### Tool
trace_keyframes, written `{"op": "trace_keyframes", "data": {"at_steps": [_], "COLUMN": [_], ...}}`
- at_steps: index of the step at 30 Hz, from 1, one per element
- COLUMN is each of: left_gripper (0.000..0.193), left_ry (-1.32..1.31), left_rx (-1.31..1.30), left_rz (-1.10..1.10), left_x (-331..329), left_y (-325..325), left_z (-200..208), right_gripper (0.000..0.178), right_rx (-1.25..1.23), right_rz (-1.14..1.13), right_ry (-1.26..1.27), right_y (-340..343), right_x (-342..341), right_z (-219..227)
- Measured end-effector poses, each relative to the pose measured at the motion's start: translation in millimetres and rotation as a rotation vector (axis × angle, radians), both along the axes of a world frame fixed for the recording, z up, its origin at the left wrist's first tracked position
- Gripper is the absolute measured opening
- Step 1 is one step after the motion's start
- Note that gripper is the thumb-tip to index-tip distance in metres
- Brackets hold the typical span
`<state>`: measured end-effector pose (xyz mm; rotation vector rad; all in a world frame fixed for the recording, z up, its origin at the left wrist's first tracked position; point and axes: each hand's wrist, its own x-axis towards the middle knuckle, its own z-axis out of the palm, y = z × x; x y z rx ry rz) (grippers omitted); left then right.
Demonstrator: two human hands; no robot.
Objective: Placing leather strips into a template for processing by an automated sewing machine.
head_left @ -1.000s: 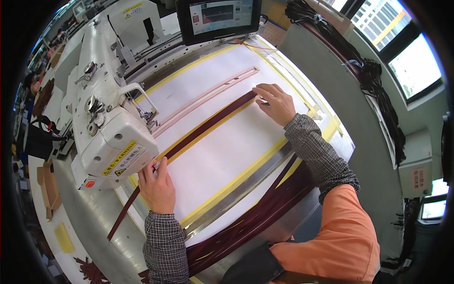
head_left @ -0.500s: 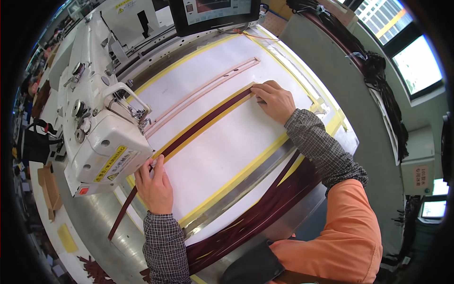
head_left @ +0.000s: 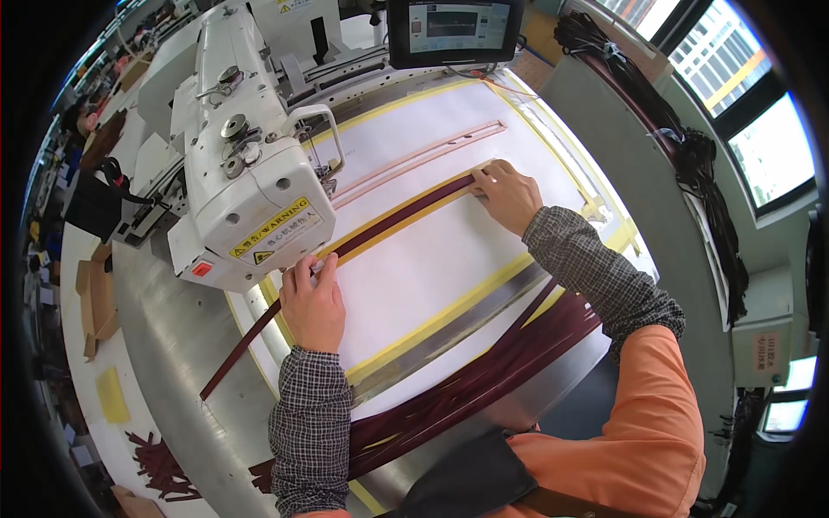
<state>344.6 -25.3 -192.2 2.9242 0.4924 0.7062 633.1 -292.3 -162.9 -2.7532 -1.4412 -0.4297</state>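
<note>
A long maroon strip lies along a yellow band on a white sheet, running from the sewing machine's head toward the far right. My left hand has thumb and fingers closed on the strip's near end, just right of the machine head. From there the strip's loose tail passes left over the metal table. At the far end, my right hand is closed on the strip with its fingertips pressed down. Those fingertips partly cover that end.
The white sewing machine head stands close left of my left hand. Beyond the strip are a pale pink slot outline and a screen. Maroon strips are heaped before me; short scraps lie lower left.
The whole view has shifted, so the machine, sheet and hands appear farther right. Both hands keep to the strip's two ends. The picture on the screen has turned darker.
</note>
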Motion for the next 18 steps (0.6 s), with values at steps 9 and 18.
{"op": "trace_keyframes", "data": {"at_steps": [9,18], "left_gripper": [0.041,0.042], "left_ry": [-0.014,-0.048], "left_rx": [0.003,-0.046], "left_rz": [0.005,-0.018], "left_x": [0,-1], "left_y": [0,-1], "left_z": [4,7], "right_gripper": [0.045,0.042], "right_rx": [0.286,0.333], "right_rz": [0.238,0.416], "right_ry": [0.083,0.155], "right_y": [105,134], "right_x": [-123,-156], "right_z": [-20,-24]}}
